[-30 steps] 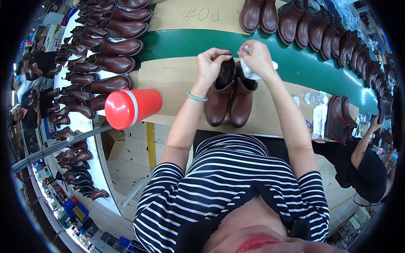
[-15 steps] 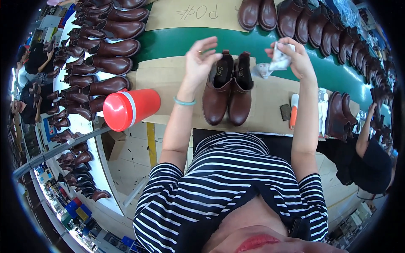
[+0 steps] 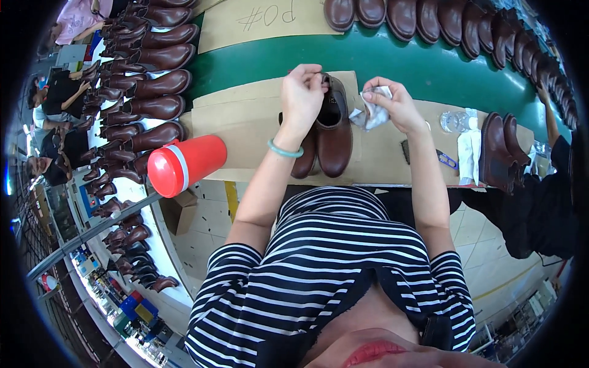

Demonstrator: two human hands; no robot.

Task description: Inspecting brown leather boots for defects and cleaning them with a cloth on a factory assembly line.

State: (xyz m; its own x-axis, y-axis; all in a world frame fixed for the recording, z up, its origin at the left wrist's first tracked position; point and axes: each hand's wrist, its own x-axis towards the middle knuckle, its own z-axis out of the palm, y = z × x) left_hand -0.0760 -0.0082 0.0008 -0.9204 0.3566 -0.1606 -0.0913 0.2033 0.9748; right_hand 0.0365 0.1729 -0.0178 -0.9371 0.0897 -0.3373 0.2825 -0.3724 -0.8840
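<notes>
A pair of brown ankle boots stands on a cardboard sheet in front of me, toes toward me. My left hand point(image 3: 304, 95) is closed, its fingertips pinching the heel top of the right-hand boot point(image 3: 334, 144) by the pull tab. That hand and wrist, with a pale green bangle, cover much of the left-hand boot point(image 3: 304, 161). Just right of the pair, my right hand point(image 3: 396, 105) grips a crumpled, stained white cloth point(image 3: 375, 110), held above the cardboard and apart from the boots.
A red canister point(image 3: 187, 164) lies at the cardboard's left. Rightward are a dark block point(image 3: 405, 151), a blue-purple tool point(image 3: 447, 160), a clear bottle point(image 3: 454, 121), white cloth point(image 3: 469, 153) and another boot pair point(image 3: 498, 153). Boot rows line the green table point(image 3: 245, 67); a co-worker's arm point(image 3: 550, 113) reaches in rightward.
My left hand has closed from spread fingers onto the right-hand boot's top. My right hand has brought the cloth left and lower, nearer the boots. The whole view has shifted slightly.
</notes>
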